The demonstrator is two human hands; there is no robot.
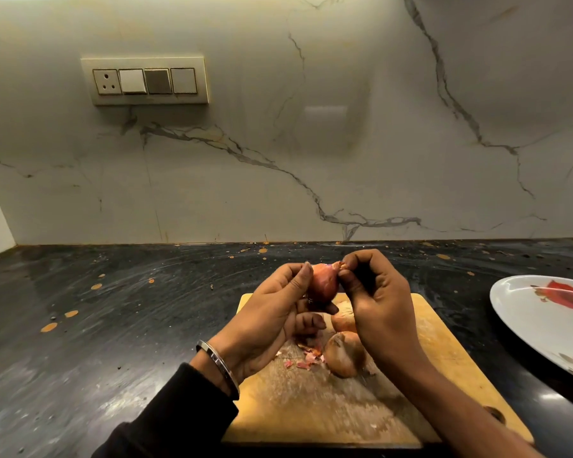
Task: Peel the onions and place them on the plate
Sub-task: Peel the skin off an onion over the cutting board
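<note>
Three small reddish-brown onions in view: one held up (325, 285) above the far end of the worn wooden cutting board (437, 342), two more, skins on (344, 358), lying on the board w/ pink peel scraps (306, 357). White oval plate w/ red print (523, 312) sits well right on the dark speckled table (129, 309), no onions on it.

Risk: dry neck skin could tear off short, leaving most of the peel on; a hard tug could slip the bulb out.

Left hand (272, 312) cups the bulb, fingers curled round it. Right hand (371, 292) fingers pinched tight on the papery tip.
</note>
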